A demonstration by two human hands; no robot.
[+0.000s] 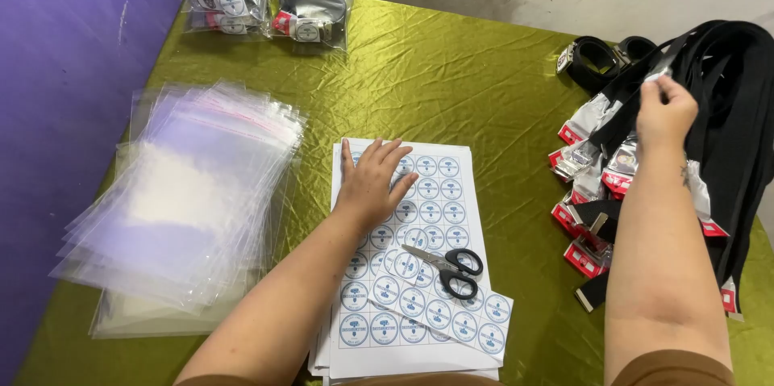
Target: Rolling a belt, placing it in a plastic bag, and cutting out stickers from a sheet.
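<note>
While a person's left hand [372, 179] lies flat and spread on the top end of a stack of round-sticker sheets [419, 273], the right hand [663, 112] pinches the silvery wrapper [655, 79] of one belt in a heap of black belts [709, 152] well to the right of the sheets. Black-handled scissors [447, 267] rest closed on the sheets, just below the flat hand, on a loose strip of cut stickers. Left of the sheets sits a fanned pile of clear plastic bags [185, 200]; beyond them, at the far edge of the green satin tablecloth [451, 79], lie two bagged belts [266, 3]. Lifting one belt cleanly would likely call for a firm grip near its buckle, drawing it straight out so that neighbouring straps do not tangle, with the flat hand pinning the sheets against sliding.
</note>
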